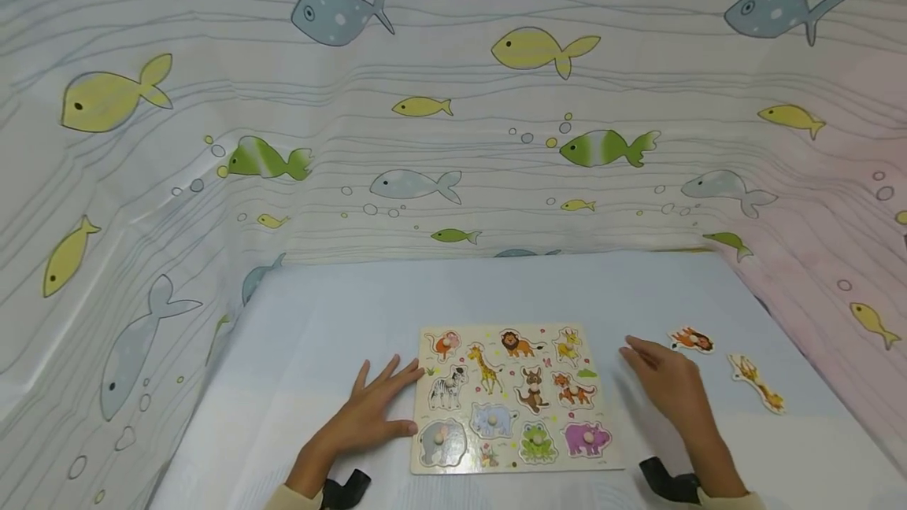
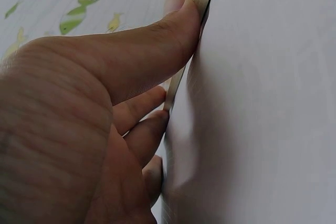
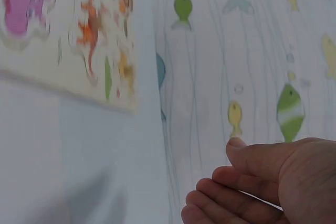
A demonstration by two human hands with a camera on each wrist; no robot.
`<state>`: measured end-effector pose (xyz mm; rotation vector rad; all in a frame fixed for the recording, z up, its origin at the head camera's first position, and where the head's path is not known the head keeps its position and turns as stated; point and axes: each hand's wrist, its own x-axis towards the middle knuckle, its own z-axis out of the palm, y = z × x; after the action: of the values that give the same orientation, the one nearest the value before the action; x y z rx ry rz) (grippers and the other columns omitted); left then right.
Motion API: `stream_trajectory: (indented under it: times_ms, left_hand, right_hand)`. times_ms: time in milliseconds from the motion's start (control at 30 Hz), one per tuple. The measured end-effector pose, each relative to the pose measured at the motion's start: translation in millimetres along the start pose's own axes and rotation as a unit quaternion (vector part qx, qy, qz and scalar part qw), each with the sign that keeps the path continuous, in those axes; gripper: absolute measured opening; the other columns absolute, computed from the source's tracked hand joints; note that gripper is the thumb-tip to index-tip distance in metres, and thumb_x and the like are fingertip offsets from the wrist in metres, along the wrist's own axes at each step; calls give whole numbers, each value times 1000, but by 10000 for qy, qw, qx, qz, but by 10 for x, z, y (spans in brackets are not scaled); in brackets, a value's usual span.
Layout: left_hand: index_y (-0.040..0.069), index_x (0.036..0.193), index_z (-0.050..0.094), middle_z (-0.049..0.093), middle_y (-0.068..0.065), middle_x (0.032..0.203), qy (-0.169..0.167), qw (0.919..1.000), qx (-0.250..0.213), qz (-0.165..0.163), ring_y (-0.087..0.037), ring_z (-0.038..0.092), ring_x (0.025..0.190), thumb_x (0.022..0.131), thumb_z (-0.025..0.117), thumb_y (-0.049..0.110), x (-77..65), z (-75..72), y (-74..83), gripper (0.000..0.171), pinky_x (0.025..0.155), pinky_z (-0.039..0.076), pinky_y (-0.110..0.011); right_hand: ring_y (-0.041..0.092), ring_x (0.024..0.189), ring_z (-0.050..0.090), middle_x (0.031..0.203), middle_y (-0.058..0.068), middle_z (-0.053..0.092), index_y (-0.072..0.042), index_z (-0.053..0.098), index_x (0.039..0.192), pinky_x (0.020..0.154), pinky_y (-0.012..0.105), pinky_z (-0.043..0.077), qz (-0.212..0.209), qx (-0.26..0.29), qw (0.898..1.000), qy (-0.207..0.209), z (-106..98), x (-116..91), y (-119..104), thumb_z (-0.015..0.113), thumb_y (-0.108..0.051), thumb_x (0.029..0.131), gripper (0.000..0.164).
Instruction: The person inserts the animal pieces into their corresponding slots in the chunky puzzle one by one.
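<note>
A wooden animal peg puzzle board (image 1: 478, 334) lies flat on the table. Its elephant (image 1: 453, 447), pale blue animal piece (image 1: 503, 423), frog (image 1: 546, 453) and purple hippo (image 1: 601, 439) carry knobs. My left hand (image 1: 375, 412) rests at the board's left side, fingers spread; in the left wrist view its thumb (image 2: 181, 24) and fingertips touch the board's edge. Right of the board hovers my right hand (image 1: 666, 384), fingers loosely bent, holding nothing. Beyond it lie an orange-brown animal piece (image 1: 692, 339), apparently a lion, and a giraffe piece (image 1: 757, 382).
A pale cloth covers the table (image 1: 333, 297). Fish-printed sheeting (image 1: 453, 148) rises behind it and along both sides. Dark wrist-worn mounts (image 1: 347, 488) sit near both wrists.
</note>
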<state>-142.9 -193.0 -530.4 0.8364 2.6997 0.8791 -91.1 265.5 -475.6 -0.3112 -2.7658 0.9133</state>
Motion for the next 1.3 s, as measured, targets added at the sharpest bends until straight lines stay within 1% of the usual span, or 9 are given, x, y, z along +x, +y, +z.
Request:
stream_trajectory:
  times_ms: [100,267,467,533,600,767,867,1100,1300]
  left_hand:
    - [19,150,47,40,-4,160,0,10000,25,17,-40,23,152,78,73,57,0,11,2,85,118,-10,-69]
    - [18,149,47,40,-5,159,19,10000,-12,3,-40,23,152,78,73,58,2,2,18,85,118,-10,-69]
    - [17,149,48,41,-6,159,59,10000,-48,37,-42,24,151,79,74,56,-10,-12,24,85,118,-9,-70]
    - [17,149,48,41,-7,158,92,9999,-63,59,-42,25,151,79,74,56,-16,-15,23,84,117,-9,-71]
    - [17,149,48,42,-7,158,117,9999,-67,80,-42,25,151,79,74,55,-18,-14,23,83,117,-8,-71]
    - [17,149,48,41,-6,158,89,9999,-91,87,-42,25,151,79,73,55,-11,-13,26,83,117,-9,-71]
    - [18,149,48,42,-6,158,82,9999,-100,51,-42,25,151,78,74,56,-5,-13,30,84,117,-9,-70]
    - [17,148,49,42,-6,158,100,9999,-98,18,-42,26,151,78,74,56,-3,-18,37,84,118,-9,-70]
    - [17,148,49,42,-7,158,102,9999,-101,30,-43,26,151,78,74,56,0,-15,39,84,118,-8,-70]
  right_hand:
    - [48,117,61,124,27,66,1,63,131,89,61,52,784,-158,9967,104,-222,4,326,58,-38,101,50]
    - [53,127,50,131,30,57,5,56,136,96,65,47,1985,-269,9783,538,-507,52,782,54,-38,102,55]
    - [55,116,53,129,38,55,8,49,139,85,62,48,2728,-488,9529,1234,-613,97,1160,51,-29,103,52]
    - [54,117,51,131,38,53,7,47,141,88,63,46,2925,-417,9460,1333,-608,120,1240,49,-30,103,53]
    - [54,124,48,136,36,51,6,46,142,98,64,41,3059,-310,9415,1378,-592,145,1300,47,-31,103,54]
    - [53,137,38,144,30,44,6,46,142,114,62,27,3273,-71,9333,1474,-528,149,1416,47,-29,102,52]
    - [52,137,40,141,29,46,7,49,139,115,62,29,3211,-117,9350,1497,-497,138,1466,49,-26,102,50]
    - [55,120,53,126,37,56,18,55,126,100,65,42,2832,-651,9469,1374,-440,110,1498,56,-17,99,44]
    - [55,107,58,115,39,61,21,62,114,88,63,46,2560,-873,9509,1501,-416,75,1500,63,-15,96,40]
